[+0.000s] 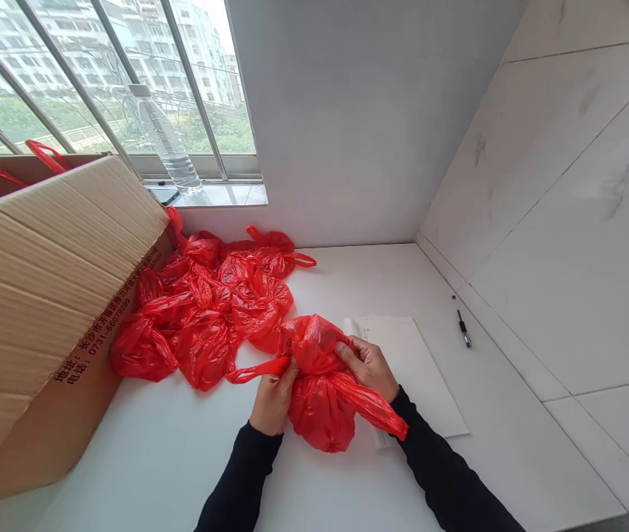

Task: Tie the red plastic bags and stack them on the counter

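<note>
A knotted red plastic bag point(322, 414) is held between both hands above the white table point(142, 458). My left hand point(274, 397) grips its left side near the knot, thumb on the plastic, with one handle loop sticking out to the left. On the right side my right hand point(368, 366) pinches the bag by the knot; the other handle hangs down across the right wrist. What the bag contains is hidden. Several more tied red bags point(203, 347) lie in a heap just beyond, to the left.
A large cardboard box point(64, 295) with red bags inside fills the left. An open notebook point(430, 384) lies right of the hands, a pen point(463, 329) farther right. A water bottle point(173, 148) and a phone point(164, 194) are on the windowsill.
</note>
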`<state>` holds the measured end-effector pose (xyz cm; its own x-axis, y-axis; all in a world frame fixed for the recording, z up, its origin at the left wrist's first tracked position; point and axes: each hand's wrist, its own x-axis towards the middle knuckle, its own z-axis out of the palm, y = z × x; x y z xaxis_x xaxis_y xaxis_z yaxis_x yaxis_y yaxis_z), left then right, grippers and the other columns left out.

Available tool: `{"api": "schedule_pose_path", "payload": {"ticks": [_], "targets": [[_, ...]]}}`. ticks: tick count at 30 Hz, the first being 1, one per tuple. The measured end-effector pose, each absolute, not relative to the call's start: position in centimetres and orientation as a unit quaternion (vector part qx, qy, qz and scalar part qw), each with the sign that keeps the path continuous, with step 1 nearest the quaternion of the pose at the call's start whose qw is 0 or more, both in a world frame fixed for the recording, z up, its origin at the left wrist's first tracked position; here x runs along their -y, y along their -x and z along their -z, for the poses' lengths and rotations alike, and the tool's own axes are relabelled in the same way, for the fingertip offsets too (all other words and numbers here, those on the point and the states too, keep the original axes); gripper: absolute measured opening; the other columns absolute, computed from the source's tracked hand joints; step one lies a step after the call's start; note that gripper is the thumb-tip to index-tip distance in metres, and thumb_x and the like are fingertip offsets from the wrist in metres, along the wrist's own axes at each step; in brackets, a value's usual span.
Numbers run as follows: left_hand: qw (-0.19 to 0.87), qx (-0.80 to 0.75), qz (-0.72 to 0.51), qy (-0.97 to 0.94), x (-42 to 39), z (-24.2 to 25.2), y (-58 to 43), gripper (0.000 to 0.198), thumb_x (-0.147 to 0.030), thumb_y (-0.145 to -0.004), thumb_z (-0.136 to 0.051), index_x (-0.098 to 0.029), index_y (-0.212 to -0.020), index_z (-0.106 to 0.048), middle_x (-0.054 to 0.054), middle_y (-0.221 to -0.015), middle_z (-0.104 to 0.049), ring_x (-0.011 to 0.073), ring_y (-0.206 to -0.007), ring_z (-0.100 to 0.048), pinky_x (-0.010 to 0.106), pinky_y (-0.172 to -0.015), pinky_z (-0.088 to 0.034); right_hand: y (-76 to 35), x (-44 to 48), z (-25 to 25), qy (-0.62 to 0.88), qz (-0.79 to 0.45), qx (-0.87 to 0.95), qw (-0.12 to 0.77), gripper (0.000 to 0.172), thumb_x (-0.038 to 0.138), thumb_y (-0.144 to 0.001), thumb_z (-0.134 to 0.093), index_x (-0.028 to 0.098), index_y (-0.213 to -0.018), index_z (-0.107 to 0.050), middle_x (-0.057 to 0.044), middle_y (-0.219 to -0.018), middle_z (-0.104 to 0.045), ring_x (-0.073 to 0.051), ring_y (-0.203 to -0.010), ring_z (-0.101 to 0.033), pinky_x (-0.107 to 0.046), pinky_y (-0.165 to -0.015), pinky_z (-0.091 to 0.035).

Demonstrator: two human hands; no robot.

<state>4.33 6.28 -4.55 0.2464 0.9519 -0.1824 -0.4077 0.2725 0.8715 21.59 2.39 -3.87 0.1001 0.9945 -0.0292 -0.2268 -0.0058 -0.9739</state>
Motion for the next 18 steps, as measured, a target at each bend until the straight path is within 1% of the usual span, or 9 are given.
{"api": "schedule_pose_path", "payload": {"ticks": [2, 4, 7, 9, 11, 13, 15, 17, 18], "targets": [[0.708, -0.376, -0.472, -0.367, -6.2, 4.3, -4.2, 0.046, -0.039, -0.073, -0.081, -0.019, -0.114, -0.073, 0.009, -0.106, -0.076, 0.0322, -0.109, -0.067, 0.041, -0.095, -0.053, -21.7, -2.4, 4.0, 0.472, -0.534, 0.409, 0.569, 0.037, 0.053, -0.086, -0.065, 0.017, -0.085, -0.063, 0.002, -0.07, -0.055, -0.012, -0.062, -0.046, -0.025, -0.057, -0.037], [0.721, -0.364, -0.451, -0.38, -6.1, 4.0, -4.1, 0.044, -0.038, -0.074, -0.08, -0.018, -0.113, -0.073, 0.01, -0.103, -0.076, 0.0318, -0.106, -0.068, 0.042, -0.093, -0.053, -21.8, -2.4, 4.3, 0.475, -0.53, 0.414, 0.568, 0.036, 0.052, -0.086, -0.066, 0.017, -0.087, -0.063, 0.003, -0.07, -0.054, -0.011, -0.063, -0.046, -0.025, -0.058, -0.037], [0.725, -0.33, -0.427, -0.429, -5.9, 3.6, -4.1, 0.042, -0.035, -0.072, -0.082, -0.017, -0.108, -0.073, 0.01, -0.098, -0.076, 0.0308, -0.1, -0.069, 0.04, -0.09, -0.053, -21.8, -2.4, 4.5, 0.475, -0.525, 0.429, 0.562, 0.035, 0.051, -0.086, -0.067, 0.016, -0.084, -0.063, 0.003, -0.07, -0.054, -0.011, -0.063, -0.046, -0.025, -0.059, -0.038], [0.717, -0.315, -0.424, -0.455, -5.9, 3.5, -4.1, 0.042, -0.03, -0.069, -0.084, -0.018, -0.107, -0.073, 0.008, -0.096, -0.076, 0.0296, -0.097, -0.069, 0.038, -0.088, -0.053, -21.6, -2.4, 4.3, 0.47, -0.529, 0.437, 0.555, 0.035, 0.051, -0.087, -0.066, 0.016, -0.084, -0.063, 0.003, -0.071, -0.056, -0.012, -0.064, -0.049, -0.025, -0.06, -0.04], [0.712, -0.317, -0.431, -0.456, -6.1, 3.5, -4.1, 0.04, -0.026, -0.068, -0.083, -0.019, -0.106, -0.073, 0.006, -0.094, -0.076, 0.0282, -0.096, -0.069, 0.037, -0.086, -0.053, -21.4, -2.3, 4.0, 0.459, -0.541, 0.438, 0.552, 0.034, 0.051, -0.088, -0.064, 0.017, -0.089, -0.064, 0.001, -0.077, -0.062, -0.013, -0.069, -0.055, -0.026, -0.065, -0.044], [0.71, -0.323, -0.441, -0.443, -6.2, 3.6, -4.0, 0.036, -0.025, -0.069, -0.082, -0.019, -0.104, -0.073, 0.005, -0.093, -0.075, 0.0279, -0.096, -0.068, 0.036, -0.085, -0.053, -21.2, -2.2, 3.6, 0.443, -0.559, 0.427, 0.556, 0.034, 0.051, -0.088, -0.065, 0.019, -0.101, -0.064, -0.002, -0.089, -0.068, -0.017, -0.08, -0.062, -0.028, -0.073, -0.049], [0.713, -0.325, -0.446, -0.433, -6.2, 3.7, -3.9, 0.034, -0.023, -0.07, -0.082, -0.019, -0.102, -0.073, 0.006, -0.093, -0.076, 0.0284, -0.098, -0.068, 0.036, -0.085, -0.053, -21.2, -2.1, 3.4, 0.432, -0.568, 0.413, 0.566, 0.038, 0.05, -0.087, -0.067, 0.02, -0.11, -0.062, -0.004, -0.099, -0.07, -0.019, -0.089, -0.065, -0.031, -0.081, -0.051], [0.717, -0.326, -0.446, -0.426, -6.0, 3.8, -3.9, 0.033, -0.024, -0.07, -0.082, -0.018, -0.101, -0.074, 0.006, -0.094, -0.076, 0.0291, -0.1, -0.068, 0.036, -0.086, -0.053, -21.2, -2.1, 3.5, 0.43, -0.566, 0.401, 0.578, 0.038, 0.048, -0.086, -0.07, 0.021, -0.11, -0.062, -0.004, -0.1, -0.07, -0.019, -0.09, -0.066, -0.032, -0.082, -0.051], [0.72, -0.33, -0.444, -0.419, -5.9, 3.9, -3.9, 0.032, -0.025, -0.071, -0.082, -0.018, -0.101, -0.074, 0.007, -0.094, -0.076, 0.0294, -0.101, -0.068, 0.037, -0.087, -0.054, -21.3, -2.2, 3.6, 0.435, -0.559, 0.399, 0.582, 0.036, 0.048, -0.085, -0.071, 0.021, -0.107, -0.062, -0.004, -0.097, -0.071, -0.019, -0.086, -0.066, -0.031, -0.079, -0.051]]}}
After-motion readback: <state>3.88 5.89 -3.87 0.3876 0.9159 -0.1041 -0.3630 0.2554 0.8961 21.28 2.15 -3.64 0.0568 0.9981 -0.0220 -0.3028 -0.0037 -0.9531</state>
